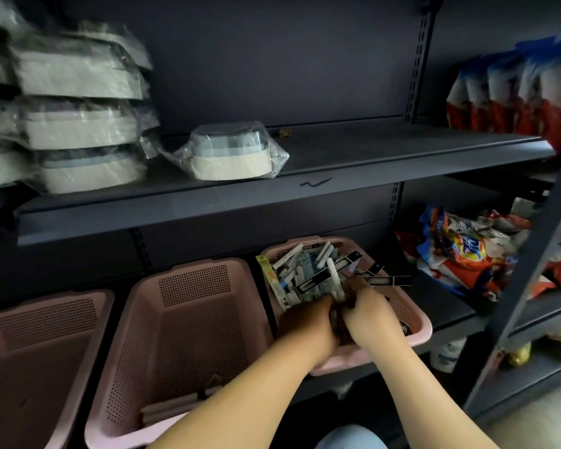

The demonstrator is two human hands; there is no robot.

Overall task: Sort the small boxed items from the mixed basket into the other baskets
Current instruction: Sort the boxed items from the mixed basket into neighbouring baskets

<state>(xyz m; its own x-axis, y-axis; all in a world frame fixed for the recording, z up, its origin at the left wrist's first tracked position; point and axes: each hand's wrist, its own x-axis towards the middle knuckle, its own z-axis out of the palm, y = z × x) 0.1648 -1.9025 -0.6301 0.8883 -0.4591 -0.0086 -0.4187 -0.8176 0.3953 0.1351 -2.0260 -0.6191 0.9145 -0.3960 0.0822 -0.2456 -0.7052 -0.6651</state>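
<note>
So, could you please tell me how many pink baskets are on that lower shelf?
3 pink baskets: the left basket, cut off by the frame edge; the middle basket, holding a few boxes; the right basket, full of mixed boxes. More could sit beyond the left edge.

Dark grey metal upper shelf (370, 157) and lower shelf (447, 306), both loaded.
Upper: stack of plastic-wrapped pale containers (78, 118) at left, single wrapped pale container (230, 153) near it. Lower: three pink perforated plastic baskets side by side, left basket (46, 351), middle basket (188, 319), right basket (418, 332); heap of red-blue-white soft bags (460, 254) further right.
</note>
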